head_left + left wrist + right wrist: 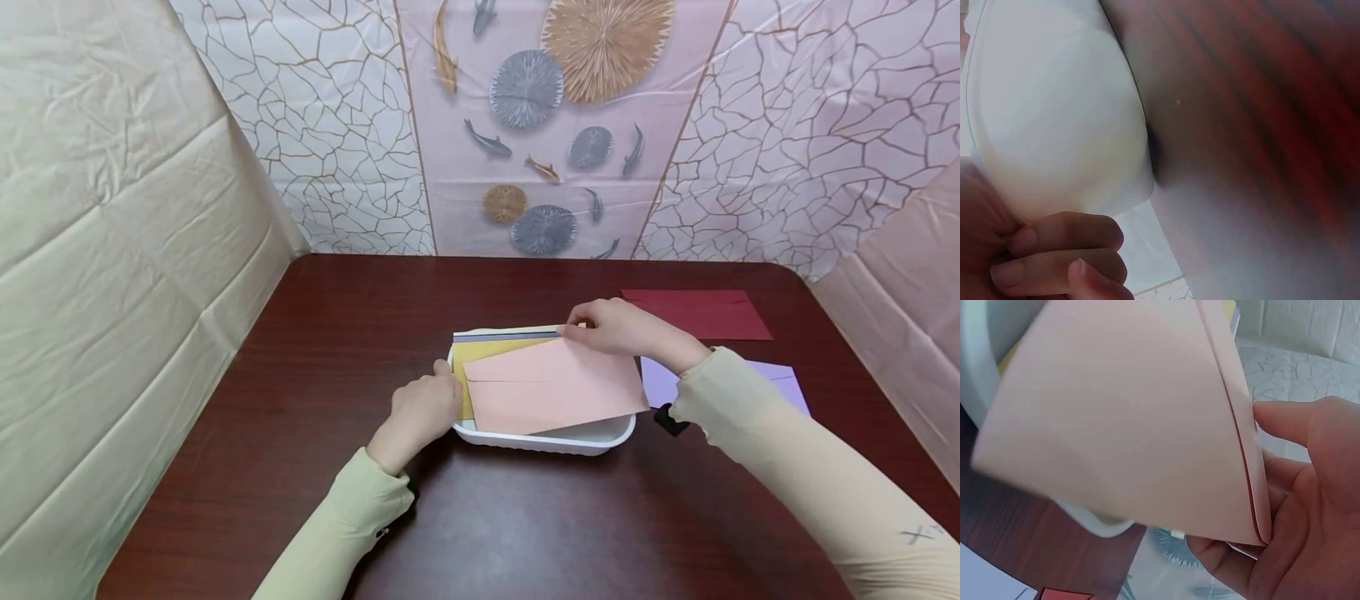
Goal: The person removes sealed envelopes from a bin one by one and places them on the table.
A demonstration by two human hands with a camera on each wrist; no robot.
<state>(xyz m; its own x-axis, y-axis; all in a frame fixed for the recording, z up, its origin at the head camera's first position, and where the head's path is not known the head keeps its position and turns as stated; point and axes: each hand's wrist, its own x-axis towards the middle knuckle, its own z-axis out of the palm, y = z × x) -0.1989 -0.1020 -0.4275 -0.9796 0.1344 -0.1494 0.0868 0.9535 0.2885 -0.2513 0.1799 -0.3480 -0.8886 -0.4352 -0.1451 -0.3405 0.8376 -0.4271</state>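
Note:
My right hand (611, 325) holds a pink envelope (555, 387) by its top edge, pinching it between thumb and fingers in the right wrist view. The envelope lies tilted over a white plastic tray (540, 442). Behind it in the tray stand a yellow envelope (463, 407) and other envelopes, of which only thin top edges show. At the tray's left end my left hand (425, 404) grips the rim. In the left wrist view, curled fingers (1066, 232) are against the tray's white outer wall (1066, 125).
Right of the tray lies a lavender envelope (780, 379), partly under my right forearm. A dark red envelope (705, 314) lies farther back on the brown table (337, 333). Patterned cloth (345, 125) hangs behind the table's back edge, with plain cloth on both sides.

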